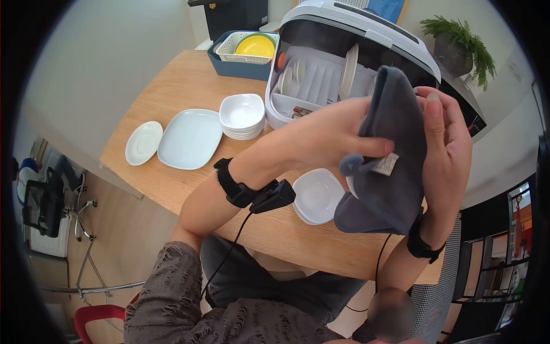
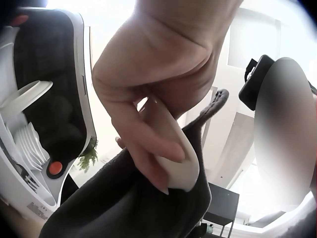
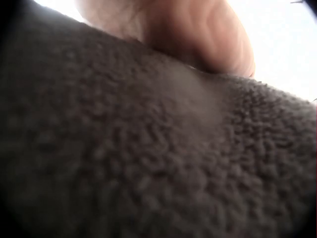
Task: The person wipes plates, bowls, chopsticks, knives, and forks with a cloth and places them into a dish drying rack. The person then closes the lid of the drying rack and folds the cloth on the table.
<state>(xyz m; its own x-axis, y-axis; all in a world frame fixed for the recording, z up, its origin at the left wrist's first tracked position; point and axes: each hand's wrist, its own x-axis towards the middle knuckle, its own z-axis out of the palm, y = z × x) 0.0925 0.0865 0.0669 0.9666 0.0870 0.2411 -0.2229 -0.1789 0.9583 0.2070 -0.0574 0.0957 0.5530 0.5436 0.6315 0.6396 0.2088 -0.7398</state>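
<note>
A dark grey cloth [image 1: 401, 189] with a small white label hangs between both hands, raised over the table's right part. My left hand [image 1: 338, 129] grips a white dish [image 1: 352, 184], mostly hidden by the cloth in the head view. In the left wrist view, the fingers of the left hand [image 2: 148, 89] curl round the white dish [image 2: 179, 161], with the cloth [image 2: 124, 203] behind and below it. On the cloth's other side, my right hand [image 1: 450, 155] holds it with bent fingers. Cloth [image 3: 148, 139] fills most of the right wrist view, below part of a hand [image 3: 198, 39].
An open dish appliance [image 1: 321, 80] with plates inside stands at the back. On the table [image 1: 172, 74] are stacked white bowls [image 1: 242, 112], a square plate [image 1: 190, 139], a small oval plate [image 1: 144, 143], a blue bin [image 1: 240, 69] and, near the front edge, more white bowls [image 1: 318, 196].
</note>
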